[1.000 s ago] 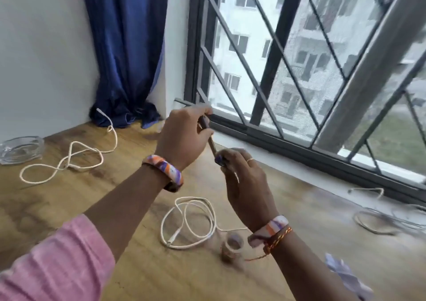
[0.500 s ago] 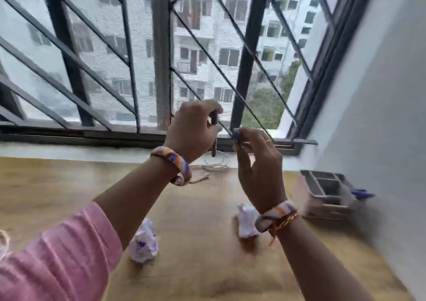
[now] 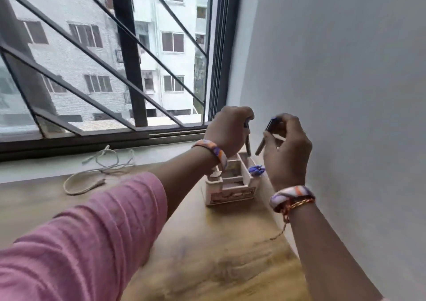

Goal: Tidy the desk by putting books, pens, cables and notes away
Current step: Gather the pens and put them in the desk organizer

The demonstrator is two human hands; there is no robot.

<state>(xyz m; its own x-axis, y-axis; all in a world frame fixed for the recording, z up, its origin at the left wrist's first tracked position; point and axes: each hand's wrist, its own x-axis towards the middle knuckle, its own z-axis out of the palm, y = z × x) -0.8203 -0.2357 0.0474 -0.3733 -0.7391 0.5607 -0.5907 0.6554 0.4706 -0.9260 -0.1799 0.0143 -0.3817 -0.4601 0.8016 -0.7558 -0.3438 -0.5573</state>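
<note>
My left hand [image 3: 228,130] grips a dark pen [image 3: 247,146] that points straight down over the back compartment of a small white desk organiser [image 3: 230,196]. My right hand [image 3: 285,148] holds another dark pen [image 3: 264,139] tilted down to the left, just above the organiser's right side; a thin white piece also shows between its fingers. Something blue [image 3: 255,170] lies on the organiser's right rim. The organiser stands on the wooden desk [image 3: 207,243] close to the right wall.
A white cable [image 3: 96,174] lies looped on the desk and window sill at the left. The barred window [image 3: 129,70] runs along the back. A plain white wall [image 3: 345,93] bounds the desk on the right.
The view has swung right, from the cables and crumpled papers to the organiser by the wall. Both hands, each still holding a pen, now hover over the organiser.
</note>
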